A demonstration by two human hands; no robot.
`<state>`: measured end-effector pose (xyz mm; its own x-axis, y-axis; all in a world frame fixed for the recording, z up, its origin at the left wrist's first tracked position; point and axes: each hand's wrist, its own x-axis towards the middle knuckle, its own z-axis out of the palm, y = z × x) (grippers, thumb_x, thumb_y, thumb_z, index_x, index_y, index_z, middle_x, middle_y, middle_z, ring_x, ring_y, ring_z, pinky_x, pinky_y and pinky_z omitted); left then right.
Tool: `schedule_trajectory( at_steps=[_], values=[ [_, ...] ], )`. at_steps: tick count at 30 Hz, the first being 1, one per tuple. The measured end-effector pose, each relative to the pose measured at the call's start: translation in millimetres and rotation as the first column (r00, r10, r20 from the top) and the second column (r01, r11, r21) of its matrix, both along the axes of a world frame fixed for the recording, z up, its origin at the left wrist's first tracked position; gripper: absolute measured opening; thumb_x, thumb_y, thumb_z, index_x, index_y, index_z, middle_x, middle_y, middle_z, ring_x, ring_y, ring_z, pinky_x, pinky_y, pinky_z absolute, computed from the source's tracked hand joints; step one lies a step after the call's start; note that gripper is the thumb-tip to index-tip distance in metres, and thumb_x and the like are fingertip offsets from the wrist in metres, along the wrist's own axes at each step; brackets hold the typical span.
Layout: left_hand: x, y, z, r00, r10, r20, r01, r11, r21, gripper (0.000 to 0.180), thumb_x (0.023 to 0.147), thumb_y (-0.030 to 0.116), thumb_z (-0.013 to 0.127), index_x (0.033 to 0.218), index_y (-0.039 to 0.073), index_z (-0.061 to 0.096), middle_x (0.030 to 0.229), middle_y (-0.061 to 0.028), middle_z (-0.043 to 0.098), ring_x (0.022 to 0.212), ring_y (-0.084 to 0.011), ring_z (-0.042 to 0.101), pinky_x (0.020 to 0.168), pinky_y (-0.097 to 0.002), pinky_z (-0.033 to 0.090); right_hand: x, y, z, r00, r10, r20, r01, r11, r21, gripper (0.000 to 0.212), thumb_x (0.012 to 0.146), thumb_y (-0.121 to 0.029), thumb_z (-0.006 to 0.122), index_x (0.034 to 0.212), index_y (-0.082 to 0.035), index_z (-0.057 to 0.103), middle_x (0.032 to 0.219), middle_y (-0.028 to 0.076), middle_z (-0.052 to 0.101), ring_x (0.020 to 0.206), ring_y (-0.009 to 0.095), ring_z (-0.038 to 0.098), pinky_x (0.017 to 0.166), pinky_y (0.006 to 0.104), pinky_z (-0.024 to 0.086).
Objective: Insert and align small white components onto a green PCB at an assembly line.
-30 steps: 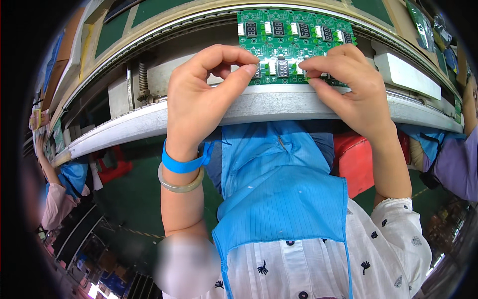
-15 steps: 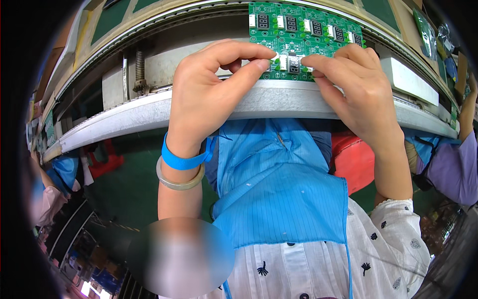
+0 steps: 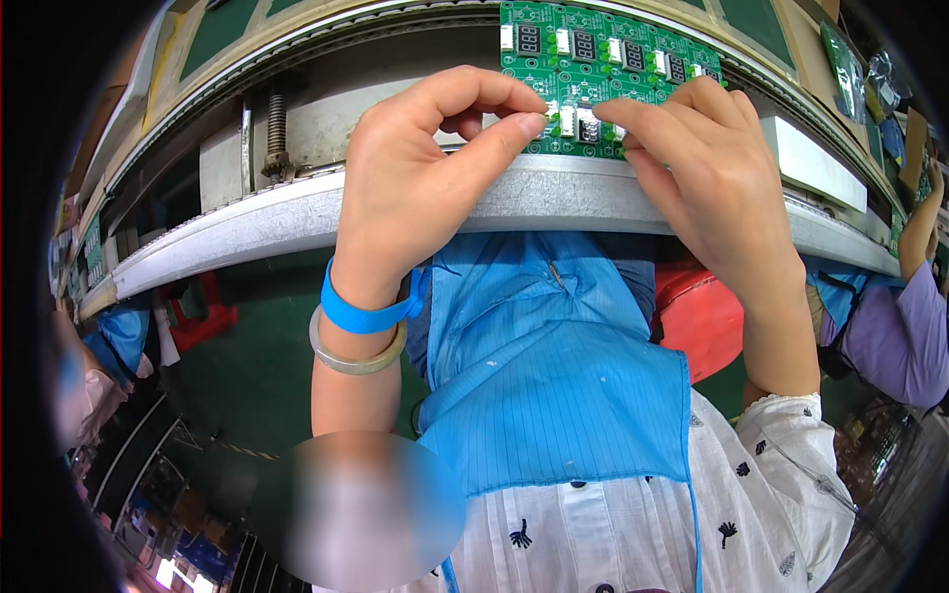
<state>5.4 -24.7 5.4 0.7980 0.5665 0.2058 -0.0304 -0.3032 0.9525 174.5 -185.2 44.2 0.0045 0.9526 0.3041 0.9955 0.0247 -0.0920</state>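
A green circuit board panel [image 3: 537,85] lies across the conveyor rails, with several black digit displays and white connectors on it. My left hand [image 3: 420,168] reaches the near row, thumb and forefinger pinched beside a white connector [image 3: 566,121]. Whatever lies between those fingertips is too small to name. Just right of that connector sits a digit display [image 3: 587,126]. My right hand [image 3: 707,163] is bent over the panel's near right part, its forefinger tip at the display and its thumb lower down. Its curled fingers hide whatever they hold, if anything.
A metal rail [image 3: 563,193] runs along the near side of the conveyor. A threaded rod with a spring [image 3: 277,136] stands left of my hands. A white block [image 3: 811,163] is at the right. Another person's purple sleeve [image 3: 895,336] shows at the far right.
The panel has slid slightly to the right along the rails. Both hands stay over its near row, in almost the same pose; the left has risen a little.
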Motion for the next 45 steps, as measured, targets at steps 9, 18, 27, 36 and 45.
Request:
schedule_trajectory(
  at_steps=[9,18,27,36,45],
  values=[
    [1,5,-5,0.998,-0.059,0.018,0.052,0.959,0.277,0.012,0.084,0.006,0.074,0.096,0.003,0.075,0.095,-0.0038,0.068,0.093,-0.0135,0.059,0.078,-0.0246,0.042,-2,-2,3,1.0,-0.002,-0.012,0.002,0.999,-0.036,0.032,0.077,-0.002,0.071,0.108,-0.011,0.069,0.082,0.001,0.064,0.084,0.022,0.058,0.073,0.0357,0.04],
    [3,2,-8,0.999,-0.001,0.042,-0.014,0.935,0.355,0.012,0.078,0.008,0.078,0.09,0.006,0.076,0.092,-0.0077,0.065,0.09,-0.0241,0.059,0.08,-0.0342,0.047,-5,4,9,0.999,0.005,-0.04,-0.006,1.0,-0.027,0.031,0.076,-0.002,0.072,0.106,-0.01,0.069,0.083,0.001,0.066,0.085,0.022,0.058,0.074,0.0359,0.04],
    [10,-3,-4,1.0,-0.001,-0.005,0.003,0.846,0.533,0.01,0.077,0.008,0.077,0.087,0.009,0.076,0.092,-0.0058,0.061,0.089,-0.0254,0.054,0.077,-0.0355,0.045,8,-2,4,0.981,-0.011,-0.192,0.006,1.0,-0.024,0.032,0.076,-0.002,0.073,0.107,-0.009,0.071,0.084,0.002,0.068,0.085,0.023,0.058,0.079,0.0361,0.044],
    [13,-7,-1,0.997,0.015,-0.078,0.037,0.781,0.624,0.01,0.076,0.007,0.076,0.086,0.01,0.075,0.095,-0.0046,0.061,0.09,-0.0264,0.053,0.079,-0.0372,0.042,37,-15,-25,0.9,-0.191,-0.392,0.275,0.946,0.17,0.031,0.084,-0.003,0.073,0.114,-0.008,0.072,0.094,0.004,0.071,0.092,0.016,0.063,0.083,0.0298,0.049],
    [20,-14,13,0.982,0.053,-0.18,0.12,0.557,0.822,0.012,0.076,0.008,0.078,0.087,0.008,0.074,0.098,-0.0045,0.062,0.091,-0.0249,0.054,0.083,-0.0388,0.04,42,-19,-31,0.888,-0.23,-0.398,0.336,0.916,0.219,0.029,0.089,-0.01,0.071,0.117,-0.01,0.072,0.098,0.004,0.072,0.094,0.017,0.063,0.084,0.0299,0.05]
  ],
)
